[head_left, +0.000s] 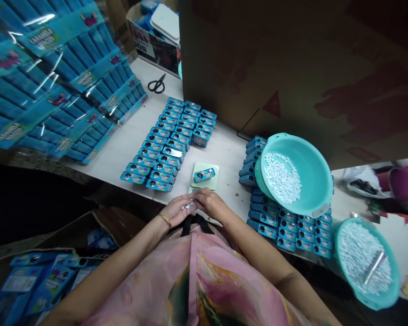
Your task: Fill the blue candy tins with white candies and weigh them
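Note:
My left hand point(179, 209) is cupped palm up near the table's front edge, holding a few small white pieces point(187, 206). Over its fingertips lie the bent fingers of my right hand point(209, 202); whether they pinch a piece is too small to tell. Just beyond both hands a small blue box point(204, 175) lies on a pale green scale point(213, 184). Rows of similar blue boxes point(161, 165) stand to the left of the scale.
A turquoise basin point(314, 181) of white pieces rests on more blue boxes point(265, 218) at right. Another basin point(360, 296) holds a metal scoop. Scissors point(157, 85) lie at the back left, beside wrapped display packs point(64, 90). A large carton point(275, 68) stands behind.

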The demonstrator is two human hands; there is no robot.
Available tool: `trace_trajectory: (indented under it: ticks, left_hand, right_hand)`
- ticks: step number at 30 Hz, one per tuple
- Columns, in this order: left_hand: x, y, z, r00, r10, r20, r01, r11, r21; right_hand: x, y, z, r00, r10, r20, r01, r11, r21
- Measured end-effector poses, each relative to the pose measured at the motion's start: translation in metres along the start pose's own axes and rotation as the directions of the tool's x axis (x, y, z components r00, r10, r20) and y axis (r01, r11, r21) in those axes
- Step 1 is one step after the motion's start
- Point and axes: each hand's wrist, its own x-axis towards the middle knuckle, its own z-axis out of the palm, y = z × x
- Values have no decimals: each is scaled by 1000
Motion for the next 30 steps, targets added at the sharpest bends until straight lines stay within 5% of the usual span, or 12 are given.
trace_trajectory:
  ticks: [9,18,20,24,27,30]
  left_hand:
    - [-2,25,3,991,64,-121,-70,996,-47]
    - [-32,12,-53,962,66,-266,-100,988,-117]
    - [-34,6,-56,967,38,-250,-69,991,-115]
    - [-36,-7,-42,984,-69,-164,55,994,-91]
    - [-38,-12,-27,987,-139,-78,134,988,-71]
    - [-40,-13,-19,983,-185,8,185,981,-54]
  right_hand:
    - [35,38,-24,965,146,-219,-141,989,39]
    - [-23,68,-36,763,432,-481,-342,901,267]
    - [-28,53,-29,800,407,-440,-321,911,258]
    - [-22,-3,1,978,134,-161,-105,979,176]
    - [-16,-33,19,998,-7,56,3,998,65]
    - [-15,-40,26,992,12,129,-17,999,43]
